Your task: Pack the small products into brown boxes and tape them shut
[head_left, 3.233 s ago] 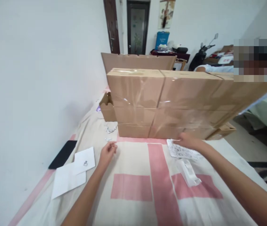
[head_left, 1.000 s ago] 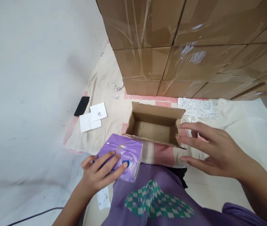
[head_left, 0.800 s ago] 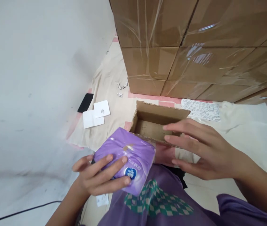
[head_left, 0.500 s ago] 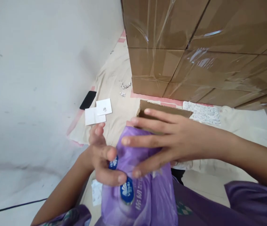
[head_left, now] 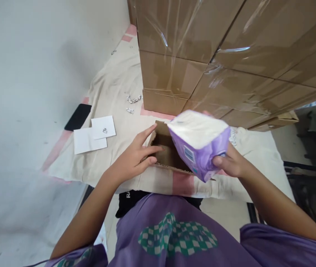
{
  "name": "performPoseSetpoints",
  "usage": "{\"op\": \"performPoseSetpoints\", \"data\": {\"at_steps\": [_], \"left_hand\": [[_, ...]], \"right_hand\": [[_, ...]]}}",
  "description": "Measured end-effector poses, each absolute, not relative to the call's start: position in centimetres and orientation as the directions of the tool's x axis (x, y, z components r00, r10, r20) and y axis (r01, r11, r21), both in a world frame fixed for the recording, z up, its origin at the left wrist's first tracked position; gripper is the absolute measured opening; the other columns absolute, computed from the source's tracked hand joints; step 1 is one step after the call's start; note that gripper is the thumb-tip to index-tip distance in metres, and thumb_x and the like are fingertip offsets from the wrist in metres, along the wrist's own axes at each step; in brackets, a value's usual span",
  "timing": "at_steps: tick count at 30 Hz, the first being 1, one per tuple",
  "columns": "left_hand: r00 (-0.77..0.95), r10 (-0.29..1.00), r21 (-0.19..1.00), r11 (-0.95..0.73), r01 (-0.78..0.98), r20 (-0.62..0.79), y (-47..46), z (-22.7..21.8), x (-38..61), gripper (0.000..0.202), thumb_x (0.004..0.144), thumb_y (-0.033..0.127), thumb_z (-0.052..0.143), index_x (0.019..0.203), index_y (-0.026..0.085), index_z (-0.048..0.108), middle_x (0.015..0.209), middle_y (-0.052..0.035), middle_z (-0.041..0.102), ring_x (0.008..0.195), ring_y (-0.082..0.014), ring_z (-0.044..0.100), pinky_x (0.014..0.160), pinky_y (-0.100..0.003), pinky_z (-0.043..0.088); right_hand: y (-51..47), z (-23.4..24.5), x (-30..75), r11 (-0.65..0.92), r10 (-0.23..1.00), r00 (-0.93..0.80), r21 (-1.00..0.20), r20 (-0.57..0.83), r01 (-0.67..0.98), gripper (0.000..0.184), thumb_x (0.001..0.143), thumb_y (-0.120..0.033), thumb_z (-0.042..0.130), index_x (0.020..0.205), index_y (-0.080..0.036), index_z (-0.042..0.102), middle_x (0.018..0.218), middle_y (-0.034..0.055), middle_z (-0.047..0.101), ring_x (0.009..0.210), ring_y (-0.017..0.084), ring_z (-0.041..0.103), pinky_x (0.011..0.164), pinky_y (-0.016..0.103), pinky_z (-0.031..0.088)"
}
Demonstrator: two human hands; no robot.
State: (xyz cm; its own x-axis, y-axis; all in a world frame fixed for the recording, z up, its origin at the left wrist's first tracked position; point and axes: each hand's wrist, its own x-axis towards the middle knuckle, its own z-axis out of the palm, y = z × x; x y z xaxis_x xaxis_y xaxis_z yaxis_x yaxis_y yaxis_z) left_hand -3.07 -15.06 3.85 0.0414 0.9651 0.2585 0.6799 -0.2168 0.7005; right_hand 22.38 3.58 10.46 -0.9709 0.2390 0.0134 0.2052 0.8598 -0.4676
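Note:
A purple pack of tissues (head_left: 184, 148), white tissue showing at its upper end, is gripped in my right hand (head_left: 227, 161). It hangs tilted above the right part of an open cardboard box (head_left: 165, 146). My left hand (head_left: 137, 154) reaches over the box's left end with fingers spread, some lying across the rim and over the inside. The pack hides the box's right side, and most of my right fingers are behind the pack.
Taped cardboard cartons (head_left: 171, 79) are stacked behind the box. On the cream cloth (head_left: 113, 92) lie white paper squares (head_left: 103, 127), a black phone-like slab (head_left: 78, 116) and small silvery pieces (head_left: 133, 99). A pale wall (head_left: 21, 92) stands at the left.
The tissue pack has moved from close to my body up and right, over the box, now in my right hand. My left hand has left the pack for the box's left end.

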Motion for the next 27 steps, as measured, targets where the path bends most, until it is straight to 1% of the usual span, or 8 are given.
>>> {"op": "performPoseSetpoints", "data": {"at_steps": [2, 4, 7, 10, 12, 17, 21, 27], "left_hand": [[0.006, 0.986, 0.759, -0.132, 0.637, 0.166, -15.1, 3.4, -3.1, 0.043, 0.102, 0.054, 0.048, 0.112, 0.02, 0.073, 0.174, -0.0074, 0.014, 0.153, -0.0353, 0.034, 0.121, -0.05, 0.04], [-0.027, 0.993, 0.792, -0.074, 0.606, 0.113, -15.4, 3.3, -3.1, 0.037, 0.097, 0.054, 0.057, 0.099, 0.019, 0.069, 0.173, -0.009, 0.017, 0.149, -0.0356, 0.041, 0.117, -0.047, 0.044], [-0.053, 0.995, 0.795, -0.034, 0.606, 0.082, -16.0, 3.6, -2.9, 0.035, 0.09, 0.053, 0.068, 0.099, 0.02, 0.059, 0.172, -0.0136, 0.019, 0.153, -0.0365, 0.035, 0.114, -0.047, 0.046], [-0.062, 0.997, 0.801, 0.003, 0.599, 0.042, -16.5, 3.7, -2.4, 0.046, 0.084, 0.054, 0.074, 0.105, 0.022, 0.049, 0.173, -0.0181, 0.011, 0.158, -0.0364, 0.02, 0.106, -0.045, 0.051], [-0.074, 0.997, 0.813, 0.023, 0.581, 0.025, -16.8, 3.6, -2.2, 0.05, 0.082, 0.054, 0.077, 0.105, 0.023, 0.045, 0.173, -0.0196, 0.006, 0.159, -0.0368, 0.016, 0.102, -0.044, 0.052], [-0.1, 0.994, 0.827, 0.027, 0.562, 0.036, -17.4, 3.1, -2.2, 0.051, 0.081, 0.053, 0.078, 0.102, 0.023, 0.042, 0.172, -0.0221, 0.007, 0.16, -0.038, 0.012, 0.11, -0.049, 0.045], [-0.092, 0.995, 0.825, 0.012, 0.565, 0.049, -17.6, 3.0, -2.4, 0.049, 0.083, 0.052, 0.077, 0.101, 0.023, 0.042, 0.172, -0.0225, 0.008, 0.16, -0.0367, 0.013, 0.116, -0.05, 0.039], [-0.093, 0.995, 0.827, 0.015, 0.562, 0.045, -17.7, 2.7, -2.3, 0.046, 0.085, 0.05, 0.075, 0.102, 0.024, 0.041, 0.161, -0.0223, 0.036, 0.159, -0.0353, 0.017, 0.115, -0.048, 0.042]], "right_hand": [[3.2, 10.3, 22.1, 0.828, 0.302, -0.953, -0.504, 0.029, 0.247, 0.085, 0.101, -0.068, 0.036, 0.166, -0.024, 0.002, 0.153, 0.0176, 0.039, 0.144, 0.039, 0.039, 0.113, 0.056, 0.042], [2.8, 10.3, 21.4, 0.852, 0.306, -0.952, -0.443, -0.009, 0.278, 0.088, 0.099, -0.062, 0.05, 0.166, -0.028, 0.004, 0.153, 0.0174, 0.037, 0.136, 0.039, 0.046, 0.107, 0.054, 0.047], [2.2, 9.7, 19.8, 0.945, 0.213, -0.969, -0.227, -0.121, 0.236, 0.085, 0.095, -0.055, 0.06, 0.165, -0.03, 0.018, 0.147, 0.0195, 0.038, 0.122, 0.039, 0.052, 0.092, 0.05, 0.052], [1.4, 8.5, 18.0, 0.991, 0.127, -0.969, -0.01, -0.214, 0.132, 0.076, 0.096, -0.053, 0.06, 0.161, -0.026, 0.032, 0.138, 0.0243, 0.046, 0.11, 0.041, 0.052, 0.084, 0.049, 0.048], [0.7, 7.8, 16.8, 0.995, 0.083, -0.97, 0.075, -0.229, 0.068, 0.071, 0.097, -0.05, 0.06, 0.157, -0.021, 0.038, 0.133, 0.0256, 0.05, 0.105, 0.039, 0.051, 0.084, 0.047, 0.043], [-0.5, 7.6, 15.3, 0.984, 0.061, -0.97, 0.176, -0.237, 0.019, 0.048, 0.096, -0.044, 0.062, 0.132, -0.014, 0.056, 0.126, 0.0242, 0.056, 0.097, 0.034, 0.049, 0.081, 0.043, 0.036], [-0.9, 7.1, 14.8, 0.979, 0.023, -0.965, 0.2, -0.261, -0.031, 0.029, 0.097, -0.037, 0.06, 0.115, -0.014, 0.061, 0.116, 0.0222, 0.061, 0.103, 0.035, 0.048, 0.081, 0.042, 0.037], [-1.7, 4.3, 13.9, 0.984, 0.102, -0.941, 0.17, -0.322, 0.049, 0.029, 0.098, -0.038, 0.059, 0.119, -0.019, 0.061, 0.116, 0.0193, 0.06, 0.099, 0.034, 0.053, 0.063, 0.035, 0.041]]}}
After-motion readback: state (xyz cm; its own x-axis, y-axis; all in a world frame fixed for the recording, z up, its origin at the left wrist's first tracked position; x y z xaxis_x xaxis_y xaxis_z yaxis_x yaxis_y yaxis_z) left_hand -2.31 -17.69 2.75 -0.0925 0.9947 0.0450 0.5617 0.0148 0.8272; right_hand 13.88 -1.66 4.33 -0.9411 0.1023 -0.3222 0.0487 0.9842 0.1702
